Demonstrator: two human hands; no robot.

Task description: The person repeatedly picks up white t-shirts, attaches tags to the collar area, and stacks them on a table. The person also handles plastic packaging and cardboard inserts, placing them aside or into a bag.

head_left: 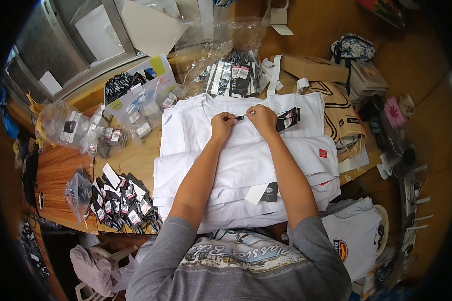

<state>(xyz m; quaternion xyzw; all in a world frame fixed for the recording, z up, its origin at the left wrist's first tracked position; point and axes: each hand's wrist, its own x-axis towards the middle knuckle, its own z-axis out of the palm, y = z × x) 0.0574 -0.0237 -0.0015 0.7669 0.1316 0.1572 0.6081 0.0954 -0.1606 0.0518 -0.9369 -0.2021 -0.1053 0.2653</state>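
White T-shirts (196, 168) lie stacked in front of me, the top one spread with its neckline at the far side. My left hand (223, 123) pinches one end of a small black label (239, 118) near that neckline. Closed beside it, my right hand (261, 119) pinches at the label's other side; the fingers partly hide it. Just right of my right hand, a few black hang tags (288, 119) lie on the white cloth. Another hang tag (269, 191), black with a white card, rests on the lower folds between my forearms.
Loose hang tags (123, 200) are heaped on the wooden table at left, near plastic bags of tags (93, 133). An open box of black cords (158, 75) and more bundled tags (233, 75) stand beyond. At right are a cardboard box (314, 67) and folded shirts (354, 236).
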